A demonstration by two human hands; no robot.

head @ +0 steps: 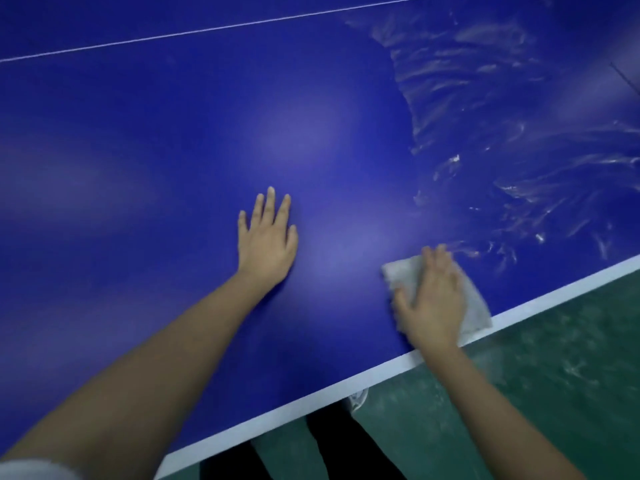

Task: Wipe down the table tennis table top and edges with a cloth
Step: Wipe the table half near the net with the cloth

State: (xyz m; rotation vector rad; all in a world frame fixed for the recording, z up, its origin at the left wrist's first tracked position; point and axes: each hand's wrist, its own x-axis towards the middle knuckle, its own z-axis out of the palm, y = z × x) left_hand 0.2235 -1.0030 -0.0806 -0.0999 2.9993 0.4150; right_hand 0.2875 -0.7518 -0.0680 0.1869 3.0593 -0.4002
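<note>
Head view: we see a blue table (156, 140) filling most of the frame, with a thin white line (207, 29) across its far part and a white edge band (554, 294) along the near-right side. Left hand (268, 242) lies flat on the blue top near the middle, fingers straight and slightly spread, grasping nothing. Right hand (433, 301) presses palm-down on a white cloth (476, 308), fingers extended, thumb out to the left, not curled round it. We note the cloth lies flat on the top at the near-right, its near corner touching the edge band. Wet streaks (519, 150) cover the right part of the top, from just beyond the cloth to the far side. Green floor (554, 393) shows beyond the edge, dark trouser legs (341, 445) below it, and a pale sleeve (27, 469) at the near-left corner. The right hand is a bit blurred.
</note>
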